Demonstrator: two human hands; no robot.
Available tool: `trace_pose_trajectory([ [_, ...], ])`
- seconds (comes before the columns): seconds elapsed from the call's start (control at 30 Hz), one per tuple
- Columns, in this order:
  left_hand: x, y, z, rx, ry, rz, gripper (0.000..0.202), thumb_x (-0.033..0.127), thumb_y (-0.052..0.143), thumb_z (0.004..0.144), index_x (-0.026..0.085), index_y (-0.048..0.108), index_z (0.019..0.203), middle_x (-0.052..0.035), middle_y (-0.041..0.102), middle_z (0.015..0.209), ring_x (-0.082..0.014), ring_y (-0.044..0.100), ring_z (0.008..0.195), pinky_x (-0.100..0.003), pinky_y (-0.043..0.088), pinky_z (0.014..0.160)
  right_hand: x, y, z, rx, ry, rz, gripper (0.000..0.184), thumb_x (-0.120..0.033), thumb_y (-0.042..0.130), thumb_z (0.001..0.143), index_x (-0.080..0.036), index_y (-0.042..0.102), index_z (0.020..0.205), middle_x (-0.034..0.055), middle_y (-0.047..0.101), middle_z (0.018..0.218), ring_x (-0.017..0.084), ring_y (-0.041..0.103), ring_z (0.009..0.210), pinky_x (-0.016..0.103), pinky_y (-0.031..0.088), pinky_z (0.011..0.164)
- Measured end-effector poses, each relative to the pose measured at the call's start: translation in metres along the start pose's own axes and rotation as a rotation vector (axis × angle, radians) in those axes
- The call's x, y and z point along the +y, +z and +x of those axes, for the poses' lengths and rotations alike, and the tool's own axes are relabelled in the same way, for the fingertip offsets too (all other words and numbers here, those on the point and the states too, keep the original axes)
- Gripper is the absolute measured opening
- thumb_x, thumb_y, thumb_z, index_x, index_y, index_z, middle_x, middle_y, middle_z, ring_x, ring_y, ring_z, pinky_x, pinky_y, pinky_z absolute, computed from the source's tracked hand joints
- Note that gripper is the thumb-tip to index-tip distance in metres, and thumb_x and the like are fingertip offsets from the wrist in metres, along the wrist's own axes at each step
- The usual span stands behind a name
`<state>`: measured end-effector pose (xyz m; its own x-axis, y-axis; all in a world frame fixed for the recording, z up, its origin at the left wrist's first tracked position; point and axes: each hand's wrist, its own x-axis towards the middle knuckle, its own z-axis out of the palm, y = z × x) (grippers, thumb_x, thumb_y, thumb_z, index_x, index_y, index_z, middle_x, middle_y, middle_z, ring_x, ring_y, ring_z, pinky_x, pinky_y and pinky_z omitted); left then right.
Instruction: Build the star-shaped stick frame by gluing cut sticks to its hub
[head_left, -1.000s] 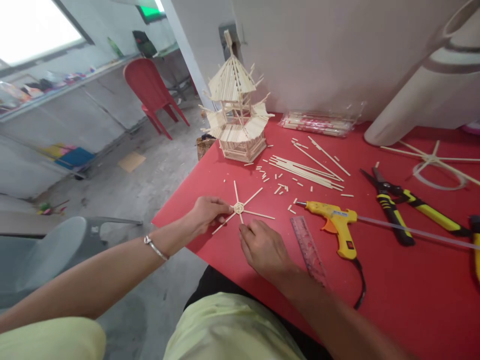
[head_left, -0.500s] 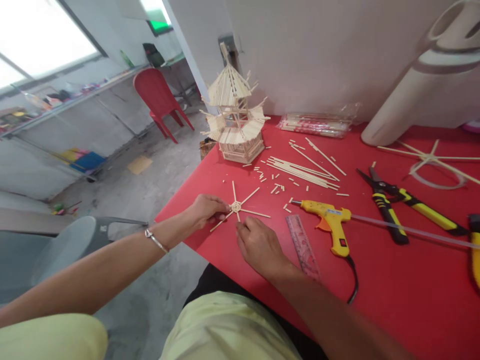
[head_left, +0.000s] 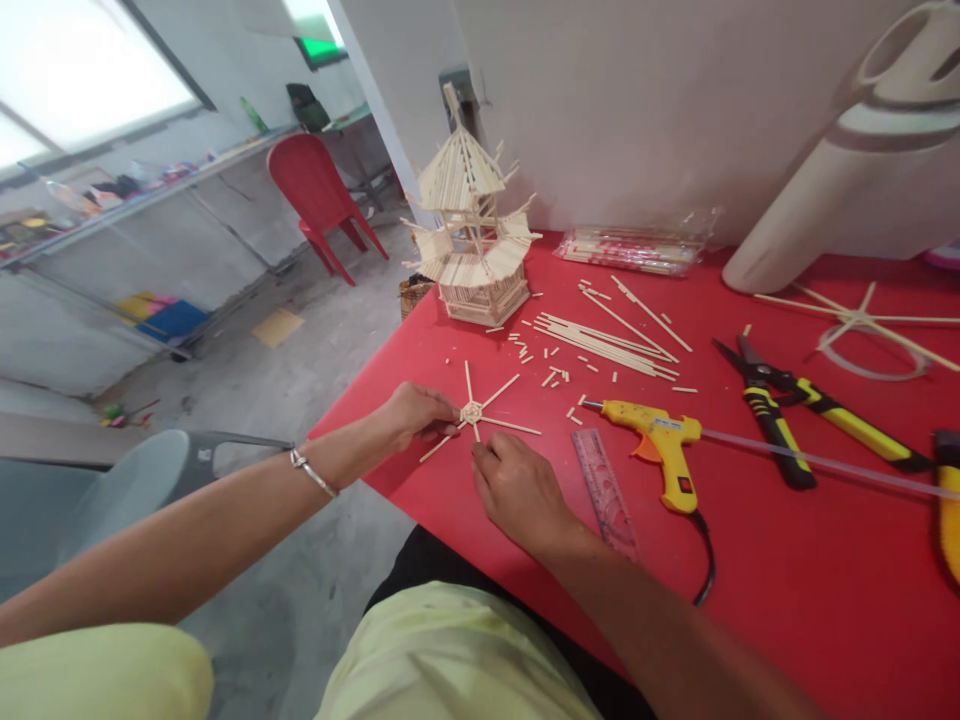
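Note:
A star-shaped frame of thin wooden sticks (head_left: 496,421) lies on the red table, its arms spreading from a small ringed hub. My left hand (head_left: 422,412) pinches the frame at its left side, close to the hub. From the near side, my right hand (head_left: 519,490) has its fingers closed on the stick arm that points toward me. The fingers cover the end of that arm. Short cut stick pieces (head_left: 555,378) lie scattered just beyond the frame. To the right of my right hand is a clear pink ruler (head_left: 602,490).
A yellow glue gun (head_left: 660,435) with a glue stick and black cord lies right of the ruler. Farther right are yellow-black cutters (head_left: 772,420). Long sticks (head_left: 600,345), a bagged stick bundle (head_left: 634,250) and a wooden pagoda model (head_left: 480,260) sit toward the back. The table edge (head_left: 390,495) runs below my left wrist.
My left hand and forearm have shifted very slightly upward. The stick frame and my right hand stay in place.

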<state>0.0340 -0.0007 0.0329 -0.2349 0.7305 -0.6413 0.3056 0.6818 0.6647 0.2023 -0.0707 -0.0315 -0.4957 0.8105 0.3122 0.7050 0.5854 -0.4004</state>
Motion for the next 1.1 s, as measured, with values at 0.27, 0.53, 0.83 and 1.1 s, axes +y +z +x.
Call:
trace_pose_trajectory([
  [0.27, -0.0011, 0.0003, -0.0011, 0.013, 0.010, -0.018, 0.012, 0.013, 0.078, 0.058, 0.010, 0.067, 0.062, -0.0052, 0.065, 0.050, -0.0125, 0.062, 0.048, -0.018, 0.032, 0.040, -0.0011, -0.0012, -0.0002, -0.010, 0.012, 0.014, 0.023, -0.021, 0.049, 0.094, -0.017, 0.067, 0.107, 0.0054, 0.060, 0.085, 0.019, 0.054, 0.079, 0.030, 0.032, 0.063],
  [0.53, -0.0049, 0.0004, -0.0011, 0.016, 0.051, -0.028, 0.007, 0.011, 0.074, 0.062, 0.009, 0.068, 0.063, -0.0060, 0.066, 0.052, -0.0120, 0.062, 0.049, -0.018, 0.034, 0.042, -0.0006, -0.0027, 0.0005, -0.033, 0.011, 0.011, 0.025, -0.022, 0.046, 0.095, -0.017, 0.067, 0.108, 0.0059, 0.060, 0.086, 0.019, 0.054, 0.080, 0.030, 0.032, 0.065],
  [0.83, -0.0055, 0.0020, -0.0027, 0.036, 0.058, -0.033, 0.009, 0.011, 0.076, 0.060, 0.010, 0.068, 0.063, -0.0057, 0.067, 0.054, -0.0121, 0.062, 0.049, -0.018, 0.033, 0.041, -0.0008, -0.0010, -0.0007, -0.034, 0.011, 0.011, 0.024, -0.023, 0.046, 0.096, -0.018, 0.067, 0.107, 0.0058, 0.060, 0.087, 0.019, 0.054, 0.081, 0.030, 0.032, 0.065],
  [1.1, -0.0060, 0.0022, -0.0019, 0.042, 0.053, -0.038, 0.011, 0.012, 0.078, 0.060, 0.010, 0.068, 0.064, -0.0048, 0.066, 0.052, -0.0119, 0.062, 0.049, -0.018, 0.035, 0.042, -0.0011, -0.0034, -0.0002, -0.020, 0.021, 0.017, 0.024, -0.022, 0.048, 0.095, -0.018, 0.067, 0.108, 0.0055, 0.060, 0.086, 0.018, 0.055, 0.080, 0.030, 0.033, 0.064],
])
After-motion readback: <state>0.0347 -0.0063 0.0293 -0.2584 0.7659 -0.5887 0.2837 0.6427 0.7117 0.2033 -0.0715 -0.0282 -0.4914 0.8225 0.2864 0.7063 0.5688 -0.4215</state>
